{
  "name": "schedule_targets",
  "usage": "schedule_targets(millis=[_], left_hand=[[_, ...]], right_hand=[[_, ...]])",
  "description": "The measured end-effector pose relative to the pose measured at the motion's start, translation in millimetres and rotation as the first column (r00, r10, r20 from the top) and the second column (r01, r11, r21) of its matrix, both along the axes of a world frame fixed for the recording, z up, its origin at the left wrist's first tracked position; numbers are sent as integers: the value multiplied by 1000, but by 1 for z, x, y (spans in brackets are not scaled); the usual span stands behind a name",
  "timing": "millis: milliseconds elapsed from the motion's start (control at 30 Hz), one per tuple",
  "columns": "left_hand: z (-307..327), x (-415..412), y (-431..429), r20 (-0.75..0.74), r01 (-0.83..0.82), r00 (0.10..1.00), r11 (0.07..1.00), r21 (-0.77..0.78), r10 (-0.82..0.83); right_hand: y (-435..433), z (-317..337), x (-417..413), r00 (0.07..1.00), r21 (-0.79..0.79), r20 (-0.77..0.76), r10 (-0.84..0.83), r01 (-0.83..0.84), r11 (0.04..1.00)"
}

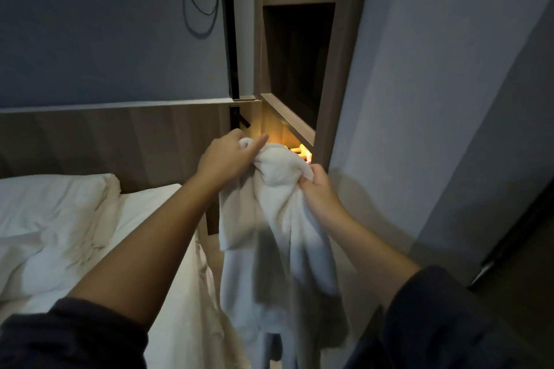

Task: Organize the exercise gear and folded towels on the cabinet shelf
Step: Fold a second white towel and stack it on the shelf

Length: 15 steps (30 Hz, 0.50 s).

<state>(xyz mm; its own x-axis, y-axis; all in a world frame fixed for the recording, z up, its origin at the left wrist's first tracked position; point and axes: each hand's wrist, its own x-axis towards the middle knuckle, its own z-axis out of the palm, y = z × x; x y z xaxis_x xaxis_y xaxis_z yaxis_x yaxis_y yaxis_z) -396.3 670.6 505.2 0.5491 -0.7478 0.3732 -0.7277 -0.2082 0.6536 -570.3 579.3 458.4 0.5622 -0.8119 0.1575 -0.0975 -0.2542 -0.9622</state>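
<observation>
A white towel (278, 243) is held up in front of the wooden cabinet (335, 75), just beside the bed (60, 219), and it is gripped at the top by both hands. A bunched upper corner is wrapped in the left hand (224, 156), fingers curled round the cloth with one finger stretched out over it. The opposite upper edge is clenched in the right hand (317, 189). Between the two grips the cloth is gathered into a soft lump, and below them it hangs loose and unfolded, draped down between the forearms. Nothing has been laid on a shelf yet. The warm-lit compartment (269, 129) directly behind the hands is partly hidden by the towel, and the small bright items (304, 154) glimpsed in it cannot be identified; possibly they are exercise gear. The towel is judged light, limp and thick-piled, not slippery, with no stiffness to be relied on. It would best be taken at two corners of one edge and spread taut, so that a clean fold can be made before it is shelved.
</observation>
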Motion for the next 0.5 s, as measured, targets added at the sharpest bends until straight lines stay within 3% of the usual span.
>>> schedule_targets(millis=[233,367,500], left_hand=[[-34,46,-49,-140,214,970,970,117,-197],[-67,70,-97,-73,95,993,994,58,-91],[-86,99,-144,-130,6,991,997,-71,-15]], right_hand=[[-64,-15,51,998,148,48,-38,30,988],[-102,-31,85,999,125,-27,-29,32,992],[-146,-43,119,999,150,-40,-6,11,989]])
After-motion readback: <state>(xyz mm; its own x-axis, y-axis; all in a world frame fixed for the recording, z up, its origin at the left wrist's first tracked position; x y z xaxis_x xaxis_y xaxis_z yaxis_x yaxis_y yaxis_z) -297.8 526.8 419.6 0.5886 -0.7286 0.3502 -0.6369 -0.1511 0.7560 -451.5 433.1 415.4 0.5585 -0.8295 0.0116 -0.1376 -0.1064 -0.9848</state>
